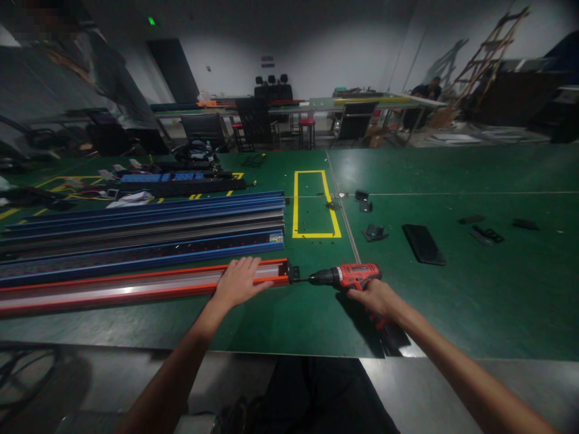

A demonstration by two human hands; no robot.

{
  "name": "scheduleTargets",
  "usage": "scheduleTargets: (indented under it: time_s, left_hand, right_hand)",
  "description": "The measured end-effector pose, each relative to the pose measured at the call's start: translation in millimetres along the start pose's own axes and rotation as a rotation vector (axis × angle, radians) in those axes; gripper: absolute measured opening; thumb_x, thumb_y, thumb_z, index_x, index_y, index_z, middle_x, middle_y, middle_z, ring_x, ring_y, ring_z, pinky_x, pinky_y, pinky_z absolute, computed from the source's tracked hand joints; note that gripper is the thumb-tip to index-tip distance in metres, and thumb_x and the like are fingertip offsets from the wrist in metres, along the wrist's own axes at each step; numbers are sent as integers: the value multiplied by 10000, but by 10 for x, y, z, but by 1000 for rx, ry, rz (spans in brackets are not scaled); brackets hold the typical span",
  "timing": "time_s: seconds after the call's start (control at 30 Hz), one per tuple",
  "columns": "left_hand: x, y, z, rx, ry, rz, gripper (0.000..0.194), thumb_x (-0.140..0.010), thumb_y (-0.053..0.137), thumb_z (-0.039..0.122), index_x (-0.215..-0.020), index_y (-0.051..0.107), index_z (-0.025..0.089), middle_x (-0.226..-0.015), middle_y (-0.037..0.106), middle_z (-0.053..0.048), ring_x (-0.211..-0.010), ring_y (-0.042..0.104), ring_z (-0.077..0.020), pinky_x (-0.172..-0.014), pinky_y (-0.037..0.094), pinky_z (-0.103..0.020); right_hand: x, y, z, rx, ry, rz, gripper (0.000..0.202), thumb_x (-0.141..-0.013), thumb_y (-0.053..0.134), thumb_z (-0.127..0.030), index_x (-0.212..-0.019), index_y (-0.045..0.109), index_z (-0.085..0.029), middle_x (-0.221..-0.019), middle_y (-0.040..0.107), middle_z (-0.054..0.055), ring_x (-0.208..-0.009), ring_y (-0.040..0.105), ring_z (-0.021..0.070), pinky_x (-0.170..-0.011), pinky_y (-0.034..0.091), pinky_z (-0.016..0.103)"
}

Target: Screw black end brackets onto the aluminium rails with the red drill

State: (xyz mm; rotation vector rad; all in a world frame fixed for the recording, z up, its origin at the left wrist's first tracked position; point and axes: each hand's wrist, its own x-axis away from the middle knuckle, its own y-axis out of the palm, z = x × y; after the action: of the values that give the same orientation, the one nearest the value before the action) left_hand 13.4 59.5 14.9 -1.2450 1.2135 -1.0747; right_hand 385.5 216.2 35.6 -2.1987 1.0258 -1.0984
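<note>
A long orange rail (181, 284) with a pale inner channel lies along the front of the green table. My left hand (239, 281) rests over its right part, fingers across the top and thumb stretched to the right along the near edge. A black end piece (294, 273) sits at the rail's right end. My right hand (374, 298) is wrapped round the grip of a red and black power drill (357, 275). The drill lies level and points left, its bit reaching to the black end piece. Whether the tip touches a screw is too small to tell.
Blue and black rails (235, 208) lie behind the orange one. A yellow taped rectangle (296, 205) marks the green table (452, 175). To the right are a black flat object (424, 244) and small black parts (374, 232). A person (113, 78) stands at the back left.
</note>
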Motion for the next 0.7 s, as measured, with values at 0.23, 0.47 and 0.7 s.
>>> scheduleTargets:
  time_s: [0.23, 0.47, 0.7]
  left_hand:
    - [0, 16, -13, 4, 6, 15, 917, -971, 269, 852, -1363, 628, 105, -1247, 698, -217, -1104, 625, -370, -903, 461, -480]
    - [1, 24, -17, -6, 6, 23, 830, -978, 340, 825, -1363, 628, 148, -1252, 705, -192, -1119, 635, -349, -915, 452, -441]
    - [0, 30, -17, 6, -7, 15, 849, -968, 352, 837, -1363, 627, 138, -1264, 700, -201, -1137, 634, -360, -933, 449, -448]
  right_hand:
    - [10, -21, -14, 33, 2, 0, 299, -915, 644, -391, -688, 600, -201, -663, 621, 35, -562, 536, 146, -547, 418, 300]
    - [20, -8, -33, -17, 41, -25, 261, -905, 665, -407, -757, 627, -195, -687, 650, 39, -555, 541, 141, -522, 433, 281]
    - [23, -17, -37, 20, 5, -3, 274, -895, 668, -407, -725, 617, -198, -677, 645, 36, -563, 547, 147, -527, 431, 287]
